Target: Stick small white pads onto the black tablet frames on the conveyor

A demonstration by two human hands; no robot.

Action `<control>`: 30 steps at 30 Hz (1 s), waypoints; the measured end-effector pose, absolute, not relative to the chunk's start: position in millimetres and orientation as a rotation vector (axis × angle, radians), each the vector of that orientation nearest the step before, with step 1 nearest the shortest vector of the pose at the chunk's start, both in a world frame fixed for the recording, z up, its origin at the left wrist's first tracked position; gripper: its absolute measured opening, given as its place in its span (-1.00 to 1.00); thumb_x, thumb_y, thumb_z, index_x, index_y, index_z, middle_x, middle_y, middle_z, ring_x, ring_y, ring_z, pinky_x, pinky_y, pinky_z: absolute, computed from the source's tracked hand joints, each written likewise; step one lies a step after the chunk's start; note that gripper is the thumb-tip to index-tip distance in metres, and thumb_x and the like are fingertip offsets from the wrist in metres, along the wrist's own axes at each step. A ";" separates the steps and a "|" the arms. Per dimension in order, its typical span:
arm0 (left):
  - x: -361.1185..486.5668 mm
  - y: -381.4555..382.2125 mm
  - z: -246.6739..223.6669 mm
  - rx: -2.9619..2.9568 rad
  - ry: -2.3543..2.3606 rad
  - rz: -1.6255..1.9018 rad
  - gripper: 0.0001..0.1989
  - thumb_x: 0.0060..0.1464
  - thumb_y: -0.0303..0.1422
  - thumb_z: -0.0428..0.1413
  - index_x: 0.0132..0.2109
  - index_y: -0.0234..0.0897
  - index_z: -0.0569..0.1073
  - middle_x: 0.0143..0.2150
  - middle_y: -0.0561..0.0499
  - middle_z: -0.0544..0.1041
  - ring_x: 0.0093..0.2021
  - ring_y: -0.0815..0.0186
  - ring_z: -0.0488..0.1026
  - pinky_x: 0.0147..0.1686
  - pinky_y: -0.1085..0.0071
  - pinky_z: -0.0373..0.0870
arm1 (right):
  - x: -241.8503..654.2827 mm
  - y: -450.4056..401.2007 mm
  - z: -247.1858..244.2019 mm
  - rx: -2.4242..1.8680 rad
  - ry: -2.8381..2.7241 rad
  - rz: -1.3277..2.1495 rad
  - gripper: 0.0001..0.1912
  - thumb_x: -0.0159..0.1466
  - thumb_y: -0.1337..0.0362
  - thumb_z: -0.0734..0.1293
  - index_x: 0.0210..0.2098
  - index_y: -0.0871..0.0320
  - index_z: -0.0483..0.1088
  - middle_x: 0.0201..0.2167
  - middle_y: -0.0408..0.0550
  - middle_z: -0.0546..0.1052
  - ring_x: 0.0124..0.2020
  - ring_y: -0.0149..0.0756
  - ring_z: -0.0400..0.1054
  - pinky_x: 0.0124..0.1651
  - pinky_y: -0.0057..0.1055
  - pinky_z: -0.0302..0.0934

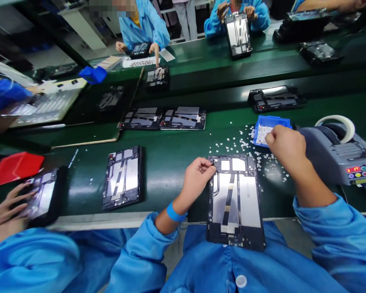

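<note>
An opened tablet (249, 199), its inner parts showing, lies before me with its lower end over the bench edge. At its upper left corner, my left hand (198, 177) is closed, with thumb and fingers in a pinch against the tablet. What sits between those fingertips is too small to make out. My right hand (288, 148) is closed over a blue tray (274, 121) of small white pieces (262, 134). Its fingertips point down into the tray, and anything they hold is hidden. More white pieces lie scattered between tray and tablet.
A grey tape dispenser (338, 150) stands right of the tray. Another opened tablet (123, 177) lies to the left, and two more (183, 118) lie further back. A co-worker's hands (9, 211) touch a tablet by a red bin (16, 167). Co-workers sit across the green bench (171, 179).
</note>
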State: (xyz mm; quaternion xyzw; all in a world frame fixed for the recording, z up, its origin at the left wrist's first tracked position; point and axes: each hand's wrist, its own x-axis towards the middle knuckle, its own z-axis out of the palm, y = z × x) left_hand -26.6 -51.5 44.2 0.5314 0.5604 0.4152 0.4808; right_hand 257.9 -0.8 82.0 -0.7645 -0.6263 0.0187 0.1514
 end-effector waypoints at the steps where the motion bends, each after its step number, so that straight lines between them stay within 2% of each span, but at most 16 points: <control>1: -28.2 -51.9 45.4 1.368 1.386 1.000 -0.85 0.03 -0.31 0.27 -0.27 -0.25 0.49 -0.41 0.10 0.49 -0.43 0.40 0.40 -0.39 0.48 0.34 | 251.1 -3.2 82.8 -2.067 -1.862 0.119 -0.80 0.29 0.33 0.26 -0.24 0.17 0.54 -0.27 0.17 0.62 -0.25 -0.04 0.45 -0.25 -0.28 0.12; 3: -33.2 -51.7 48.6 1.547 1.423 0.983 -0.92 0.08 -0.35 0.25 -0.26 -0.24 0.53 -0.39 0.09 0.50 -0.43 0.40 0.38 -0.39 0.47 0.33 | 229.8 -10.9 85.1 -1.795 -1.976 0.306 -0.79 0.30 0.34 0.26 -0.21 0.12 0.55 -0.26 0.05 0.64 -0.25 -0.12 0.47 -0.22 -0.32 0.15; 6: -45.8 -47.3 53.9 1.806 1.468 0.965 -0.95 0.18 -0.40 0.18 -0.23 -0.22 0.56 -0.31 0.04 0.56 -0.37 0.36 0.43 -0.32 0.42 0.37 | 191.9 -19.0 87.7 -1.644 -2.058 0.605 -0.76 0.38 0.30 0.25 -0.36 0.09 0.51 -0.42 -0.09 0.60 -0.39 -0.24 0.42 -0.30 -0.37 0.10; 10: -64.9 -36.6 55.6 2.183 1.433 0.861 -0.87 0.26 -0.44 0.13 -0.12 -0.22 0.58 -0.15 -0.04 0.62 -0.12 0.22 0.52 -0.08 0.30 0.44 | 160.9 -13.2 84.8 -1.681 -2.112 0.702 -0.64 0.40 0.23 0.28 -0.53 0.10 0.43 -0.52 -0.09 0.55 -0.46 -0.29 0.34 -0.37 -0.36 -0.01; 13: -70.7 -30.5 52.8 2.409 1.322 0.737 -0.79 0.30 -0.44 0.11 0.01 -0.21 0.59 -0.06 -0.09 0.63 -0.02 0.15 0.53 0.02 0.21 0.42 | 152.7 -7.8 80.2 -1.716 -2.163 0.708 -0.66 0.34 0.23 0.33 -0.57 0.10 0.43 -0.55 -0.09 0.53 -0.49 -0.30 0.31 -0.39 -0.35 -0.04; 16: -68.8 -28.9 50.1 2.527 1.248 0.655 -0.75 0.36 -0.40 0.08 0.09 -0.20 0.58 -0.03 -0.10 0.63 -0.04 0.14 0.53 0.00 0.20 0.42 | 148.9 -7.1 77.0 -1.768 -2.201 0.629 -0.68 0.29 0.28 0.31 -0.60 0.09 0.40 -0.55 -0.08 0.51 -0.50 -0.30 0.28 -0.40 -0.34 -0.08; 22: -64.5 -30.8 48.3 2.686 1.201 0.595 -0.70 0.42 -0.37 0.02 0.13 -0.26 0.57 0.01 -0.14 0.64 -0.09 0.14 0.51 -0.06 0.19 0.40 | 143.5 -8.3 78.4 -1.868 -2.260 0.544 -0.65 0.30 0.24 0.29 -0.62 0.10 0.40 -0.60 -0.06 0.47 -0.53 -0.30 0.21 -0.40 -0.32 -0.14; 30: -63.4 -28.6 52.1 2.905 1.212 0.346 -0.65 0.42 -0.42 -0.02 0.22 -0.20 0.52 0.03 -0.12 0.62 -0.12 0.16 0.46 -0.18 0.23 0.35 | 142.2 0.3 89.5 -1.920 -2.387 0.628 -0.65 0.31 0.19 0.29 -0.58 0.13 0.45 -0.55 -0.03 0.51 -0.48 -0.28 0.27 -0.41 -0.32 -0.11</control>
